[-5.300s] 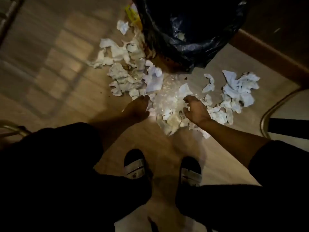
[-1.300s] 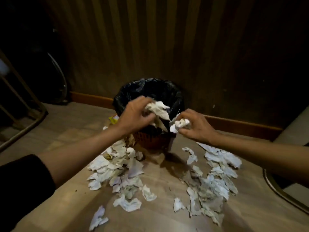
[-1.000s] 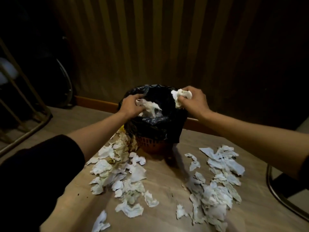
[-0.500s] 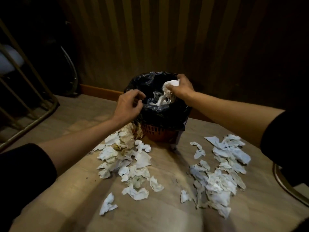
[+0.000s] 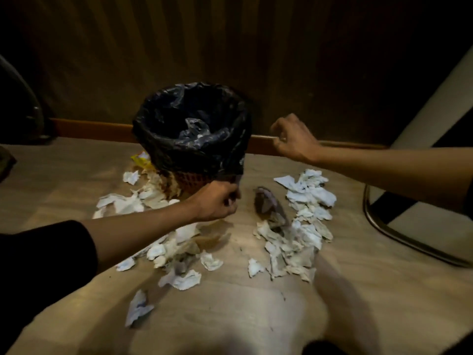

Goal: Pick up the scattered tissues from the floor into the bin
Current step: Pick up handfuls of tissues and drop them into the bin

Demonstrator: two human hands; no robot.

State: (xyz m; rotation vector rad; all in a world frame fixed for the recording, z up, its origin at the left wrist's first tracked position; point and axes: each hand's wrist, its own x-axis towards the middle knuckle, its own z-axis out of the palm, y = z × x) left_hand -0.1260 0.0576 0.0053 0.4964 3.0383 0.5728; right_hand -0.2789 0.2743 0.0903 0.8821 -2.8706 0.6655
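A small bin [image 5: 163, 139] lined with a black plastic bag stands on the wooden floor by the wall. Crumpled white tissues lie in two heaps: one left of and in front of the bin [image 5: 163, 248], one to its right [image 5: 302, 226]. My left hand [image 5: 216, 201] hovers low in front of the bin's base, fingers curled, nothing visible in it. My right hand [image 5: 293, 139] is raised to the right of the bin's rim, fingers loosely curled and empty.
A yellow wrapper [image 5: 140, 160] lies behind the bin's left side. A dark scrap [image 5: 265, 203] rests between bin and right heap. A curved metal chair leg [image 5: 384, 226] stands at the right, and a wooden skirting board [image 5: 89, 128] runs along the dark wall.
Both hands dropped their tissues into the bin and pulled away: the left hand came down in front of the bin, the right moved off to its right, both empty.
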